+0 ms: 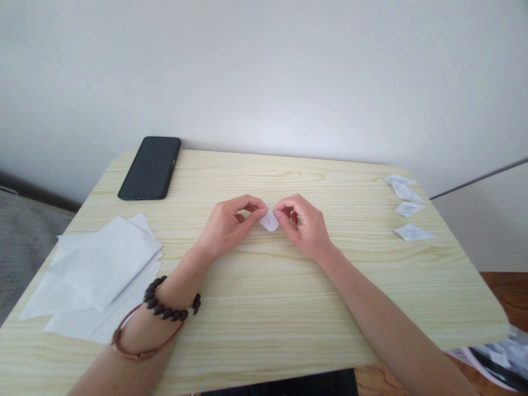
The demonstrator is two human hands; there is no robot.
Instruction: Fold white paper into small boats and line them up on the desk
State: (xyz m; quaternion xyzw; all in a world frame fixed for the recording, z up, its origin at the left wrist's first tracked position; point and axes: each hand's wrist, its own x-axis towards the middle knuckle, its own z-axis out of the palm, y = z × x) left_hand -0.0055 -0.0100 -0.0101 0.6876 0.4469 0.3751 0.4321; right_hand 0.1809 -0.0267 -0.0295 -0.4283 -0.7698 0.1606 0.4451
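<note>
A small folded piece of white paper [270,222] is held between my two hands over the middle of the table. My left hand [233,224] pinches its left side between thumb and fingers. On the other side, my right hand [303,224] pinches the right edge the same way. The paper's upper part is partly hidden by my fingertips. Dark beads and a brown cord circle my left wrist.
White paper sheets [111,264] lie in a loose pile at the left. A black tablet-like device [150,168] rests at the back left. Several folded white paper pieces [412,232] sit along the right side of the wood-grain table [264,319]. A wall stands behind.
</note>
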